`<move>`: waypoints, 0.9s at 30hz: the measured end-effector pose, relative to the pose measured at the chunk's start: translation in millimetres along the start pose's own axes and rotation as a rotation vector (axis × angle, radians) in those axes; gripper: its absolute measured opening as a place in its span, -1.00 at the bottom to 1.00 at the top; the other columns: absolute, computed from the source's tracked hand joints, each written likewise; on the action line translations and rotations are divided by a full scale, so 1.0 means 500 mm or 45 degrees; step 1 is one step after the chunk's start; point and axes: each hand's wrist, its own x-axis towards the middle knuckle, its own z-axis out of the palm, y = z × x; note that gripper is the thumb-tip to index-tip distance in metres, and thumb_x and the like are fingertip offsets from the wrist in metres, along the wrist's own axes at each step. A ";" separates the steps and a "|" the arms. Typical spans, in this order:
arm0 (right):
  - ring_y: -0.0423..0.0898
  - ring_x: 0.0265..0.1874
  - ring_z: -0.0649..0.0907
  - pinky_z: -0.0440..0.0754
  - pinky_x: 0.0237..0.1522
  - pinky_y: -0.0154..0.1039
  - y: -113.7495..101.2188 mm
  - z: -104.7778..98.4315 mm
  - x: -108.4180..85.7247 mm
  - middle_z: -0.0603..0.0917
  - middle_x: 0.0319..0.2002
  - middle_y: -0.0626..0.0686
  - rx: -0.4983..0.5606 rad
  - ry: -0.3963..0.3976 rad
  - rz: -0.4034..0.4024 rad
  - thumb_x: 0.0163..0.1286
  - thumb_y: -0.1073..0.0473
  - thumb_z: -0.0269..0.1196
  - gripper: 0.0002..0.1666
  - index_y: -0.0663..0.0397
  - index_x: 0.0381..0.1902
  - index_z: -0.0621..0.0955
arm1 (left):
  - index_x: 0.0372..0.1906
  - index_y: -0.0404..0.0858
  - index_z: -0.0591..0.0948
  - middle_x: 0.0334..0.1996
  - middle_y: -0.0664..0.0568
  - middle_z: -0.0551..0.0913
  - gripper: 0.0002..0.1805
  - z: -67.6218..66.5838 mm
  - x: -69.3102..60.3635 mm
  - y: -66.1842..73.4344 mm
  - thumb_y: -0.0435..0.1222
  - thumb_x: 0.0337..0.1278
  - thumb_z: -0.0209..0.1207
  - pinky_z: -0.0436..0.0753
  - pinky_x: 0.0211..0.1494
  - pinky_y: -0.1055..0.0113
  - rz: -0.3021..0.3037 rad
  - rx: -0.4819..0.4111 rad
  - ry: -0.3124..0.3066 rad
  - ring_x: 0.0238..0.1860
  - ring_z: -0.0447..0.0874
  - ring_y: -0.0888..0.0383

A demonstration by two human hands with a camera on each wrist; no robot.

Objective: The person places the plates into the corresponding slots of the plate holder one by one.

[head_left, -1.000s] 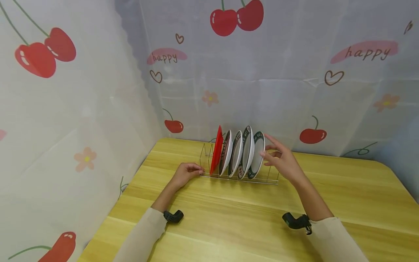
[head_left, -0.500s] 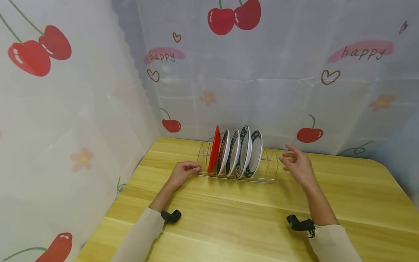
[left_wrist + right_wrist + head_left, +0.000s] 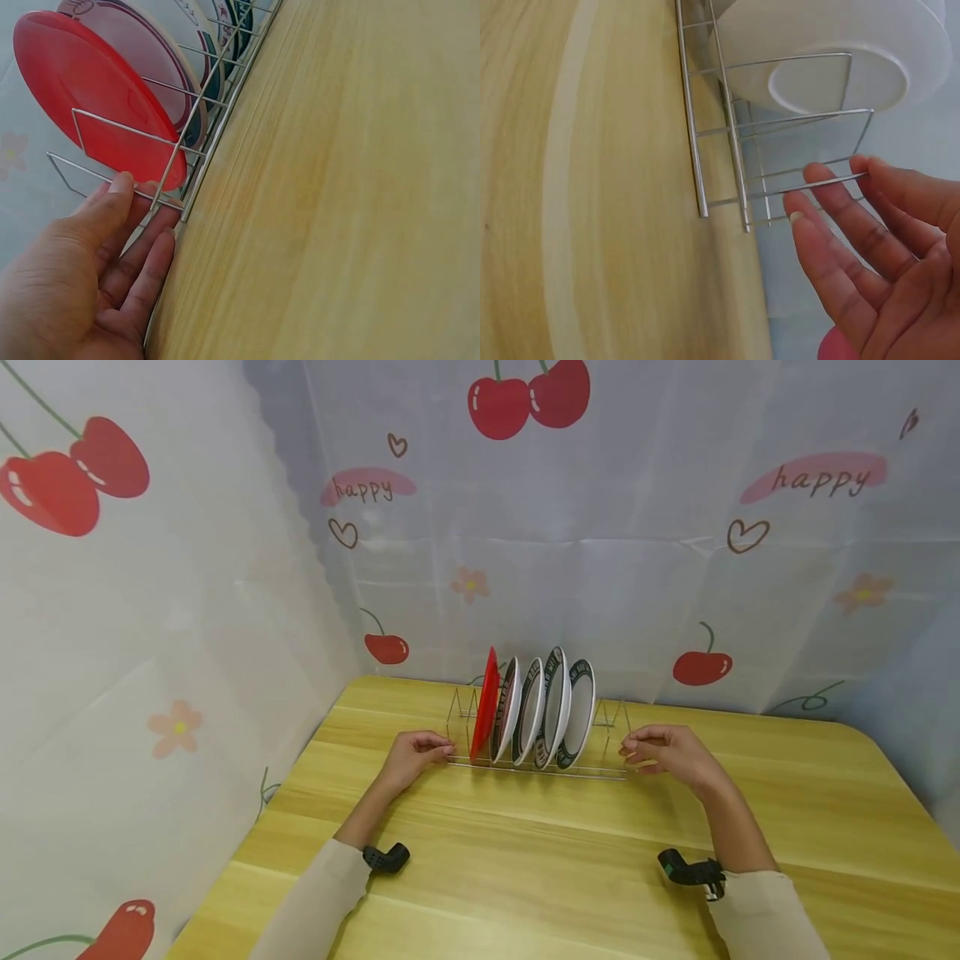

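A metal wire dish rack (image 3: 600, 777) stands near the back of the wooden table. Upright in it lean a red plate (image 3: 486, 706) at the left and several white plates with dark patterned rims, the rightmost plate (image 3: 579, 714) among them. My left hand (image 3: 411, 758) pinches the rack's left end wire, thumb above and fingers curled below, as the left wrist view shows. At the other end, my right hand (image 3: 671, 756) holds the right end wire between thumb and fingers. A white plate's underside (image 3: 817, 26) appears beyond the wires in the right wrist view.
The wooden table (image 3: 510, 860) spreads in front of the rack and to both sides. Behind it hangs a pale cloth (image 3: 600, 585) printed with cherries, and another cloth side (image 3: 210, 635) borders the table's left. Black devices (image 3: 386, 858) are strapped to both wrists.
My right hand has left the rightmost plate, moved right and then down to the rack's right end wire. My left hand has stayed at the left end. The view has shifted slightly.
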 end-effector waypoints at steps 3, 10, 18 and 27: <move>0.15 -0.07 0.73 0.74 -0.09 -0.01 0.001 0.004 0.003 0.71 -0.01 0.34 0.004 0.075 -0.008 0.57 0.15 0.17 -0.57 0.48 0.12 0.56 | -0.19 -0.40 0.77 -0.25 -0.15 0.79 -0.83 0.000 0.000 0.001 -0.35 0.22 0.37 0.76 -0.18 0.22 0.003 0.038 -0.027 -0.27 0.80 0.07; 0.20 -0.01 0.70 0.77 -0.17 -0.08 0.017 0.008 0.007 0.68 0.03 0.35 -0.006 0.236 0.002 0.60 0.08 0.13 -0.53 0.42 0.17 0.56 | -0.22 -0.32 0.78 -0.29 -0.03 0.79 -0.89 0.008 -0.001 0.005 -0.35 0.22 0.37 0.73 -0.16 0.27 0.035 0.128 -0.211 -0.27 0.78 0.07; 0.03 -0.09 0.74 0.77 -0.24 -0.13 0.025 0.002 0.008 0.69 0.01 0.35 -0.004 0.362 -0.017 0.61 0.05 0.12 -0.53 0.39 0.15 0.58 | -0.26 -0.28 0.81 -0.31 -0.04 0.80 -0.94 0.030 -0.007 0.025 -0.39 0.18 0.39 0.70 -0.10 0.29 -0.010 0.164 -0.383 -0.24 0.75 0.05; -0.06 -0.17 0.75 0.76 -0.25 -0.23 0.001 -0.019 -0.001 0.68 0.05 0.39 -0.111 0.541 -0.060 0.59 -0.16 0.08 -0.33 0.35 0.27 0.53 | -0.13 -0.46 0.74 -0.24 -0.12 0.80 -0.84 0.020 -0.002 0.021 -0.43 0.33 0.26 0.75 -0.06 0.18 0.062 -0.045 -0.361 -0.20 0.80 0.03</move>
